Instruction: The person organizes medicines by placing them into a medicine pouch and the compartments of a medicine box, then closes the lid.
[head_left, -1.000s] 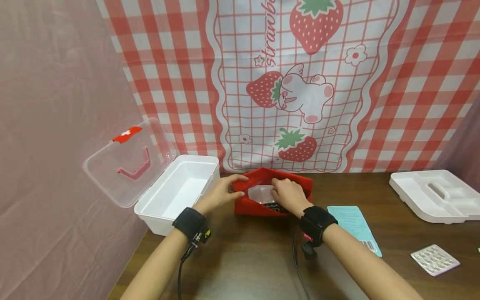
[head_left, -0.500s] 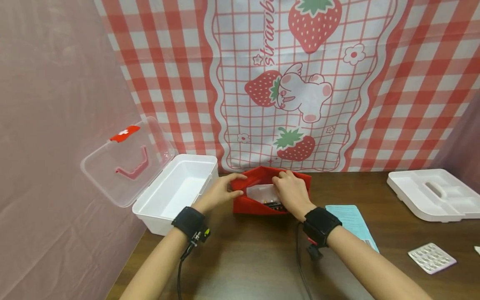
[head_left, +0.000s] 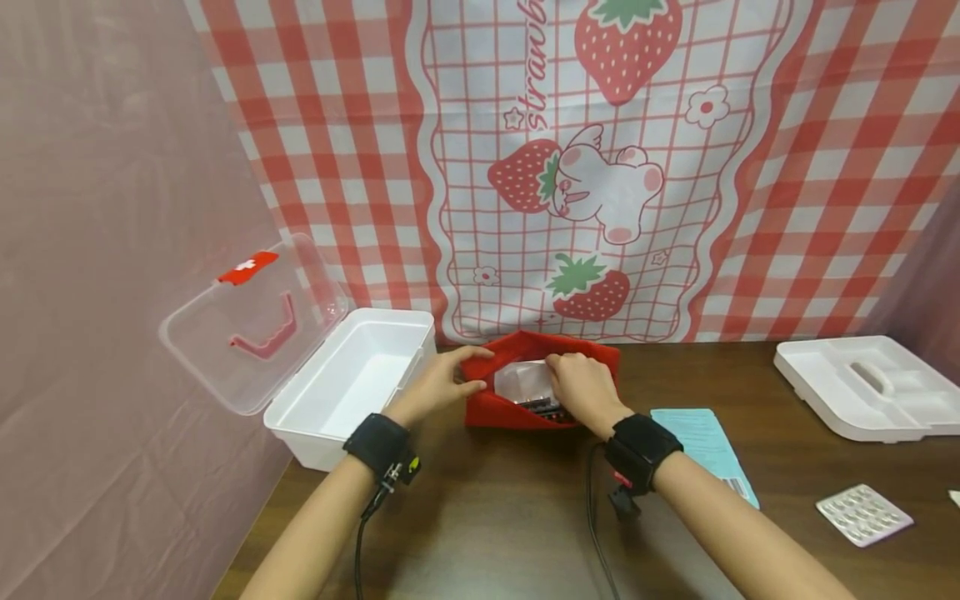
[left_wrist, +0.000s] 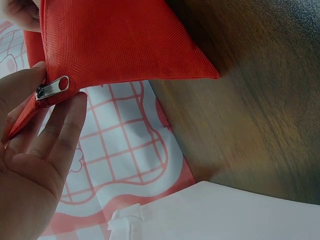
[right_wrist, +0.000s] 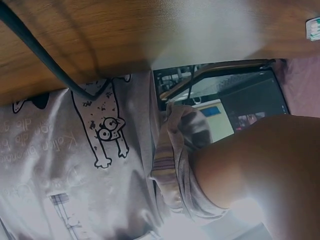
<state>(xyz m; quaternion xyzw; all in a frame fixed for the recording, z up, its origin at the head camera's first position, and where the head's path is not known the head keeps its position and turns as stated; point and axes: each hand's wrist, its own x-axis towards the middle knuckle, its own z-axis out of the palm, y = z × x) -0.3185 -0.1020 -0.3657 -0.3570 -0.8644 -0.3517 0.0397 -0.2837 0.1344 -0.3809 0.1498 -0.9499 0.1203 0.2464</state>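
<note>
A red pouch (head_left: 540,383) lies on the dark wooden worktop (head_left: 487,517), close against the strawberry-print cloth (head_left: 585,167) that hangs behind it, and both of the person's hands are at it. The left hand (head_left: 442,385) holds the pouch's left end: its grip is closed on the fabric there, thumb and fingers pinching the corner next to the metal zipper pull (left_wrist: 51,88), which the left wrist view shows lying between thumb and forefinger. The right hand (head_left: 583,385) sits at the mouth of the pouch, its fingers curled down over the opening and onto a clear, shiny packet (head_left: 525,380) that shows inside; I cannot tell whether that grip actually pinches the packet or only rests on it. Some dark items lie at the near edge of the opening, too small to make out.

Left of the pouch, just beside it, stands a white plastic box (head_left: 352,383) with its clear lid (head_left: 255,325) tipped back, a red latch and pink handle on the lid. Right of the pouch, near the right wrist, a pale blue leaflet (head_left: 708,446) lies flat. Farther right are a blister pack of pills (head_left: 864,515) and, well apart from the pouch, a white tray (head_left: 870,396) with a handle in its middle.
</note>
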